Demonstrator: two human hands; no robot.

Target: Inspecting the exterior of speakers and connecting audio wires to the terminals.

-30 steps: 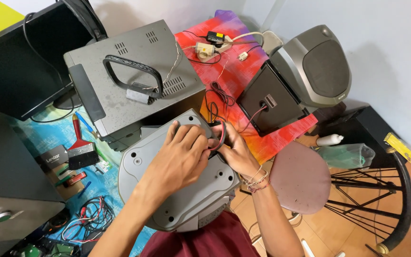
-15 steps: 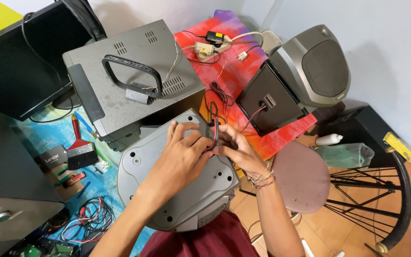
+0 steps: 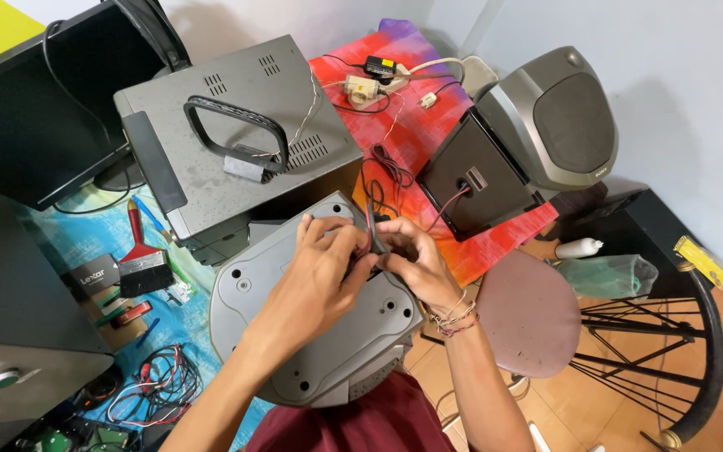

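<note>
A grey rounded speaker housing (image 3: 328,351) lies base-up on my lap, with screw holes showing. My left hand (image 3: 320,272) and my right hand (image 3: 407,259) meet over its far edge. Both pinch the red and black speaker wire (image 3: 371,238) between their fingertips. The wire runs back up across the red cloth toward a dark speaker box (image 3: 474,180). The wire's end is hidden by my fingers.
A grey amplifier (image 3: 236,134) with a loop antenna on top stands behind the housing. A second grey speaker (image 3: 558,117), a power strip (image 3: 370,84), a red-handled brush (image 3: 140,251), loose cables (image 3: 156,389), a round stool (image 3: 529,314) and a black monitor (image 3: 35,117) surround me.
My hands have drawn closer together over the housing's far edge, and the wire now stands up between my fingertips. The housing has stayed put.
</note>
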